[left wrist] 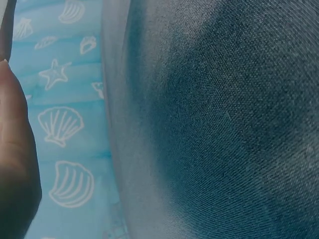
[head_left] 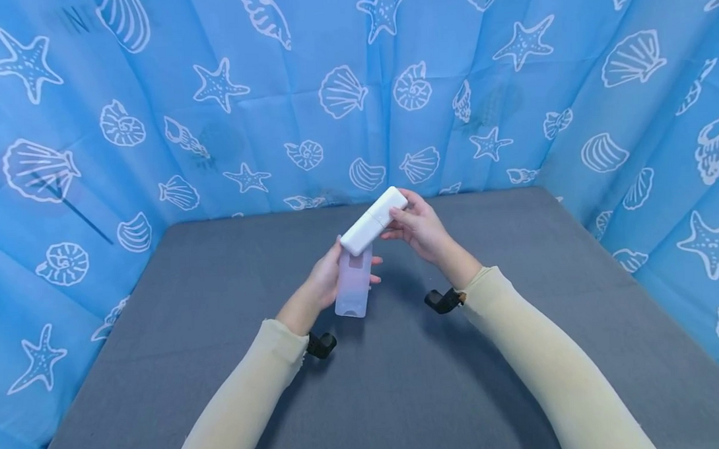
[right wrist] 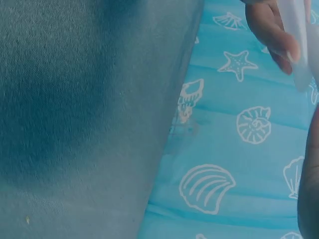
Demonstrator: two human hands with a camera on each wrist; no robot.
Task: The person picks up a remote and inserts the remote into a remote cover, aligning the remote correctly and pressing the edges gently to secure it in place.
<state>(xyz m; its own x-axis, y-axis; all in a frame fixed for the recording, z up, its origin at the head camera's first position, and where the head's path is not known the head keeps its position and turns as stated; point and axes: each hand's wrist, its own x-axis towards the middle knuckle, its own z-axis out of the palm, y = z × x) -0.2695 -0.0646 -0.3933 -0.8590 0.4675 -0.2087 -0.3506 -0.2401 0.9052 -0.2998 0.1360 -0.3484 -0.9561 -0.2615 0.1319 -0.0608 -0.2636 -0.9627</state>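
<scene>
A white oblong case (head_left: 368,225) with rounded ends and a seam across its middle is held at a slant. The right hand (head_left: 422,230) grips its upper right end between thumb and fingers. Below it, the left hand (head_left: 324,276) holds a translucent plastic sleeve (head_left: 352,292), its fingertips showing past the sleeve's right side. The case's lower left end overlaps the top of the sleeve; whether it is inside cannot be told. Part of the left hand (left wrist: 17,154) appears at the edge of the left wrist view. In the right wrist view, the sleeve (right wrist: 301,77) shows at upper right.
Both hands are above a grey cloth-covered table (head_left: 365,396). A blue curtain (head_left: 296,108) with white shells and starfish hangs behind and along both sides. Black wrist cameras (head_left: 442,301) sit at both cuffs.
</scene>
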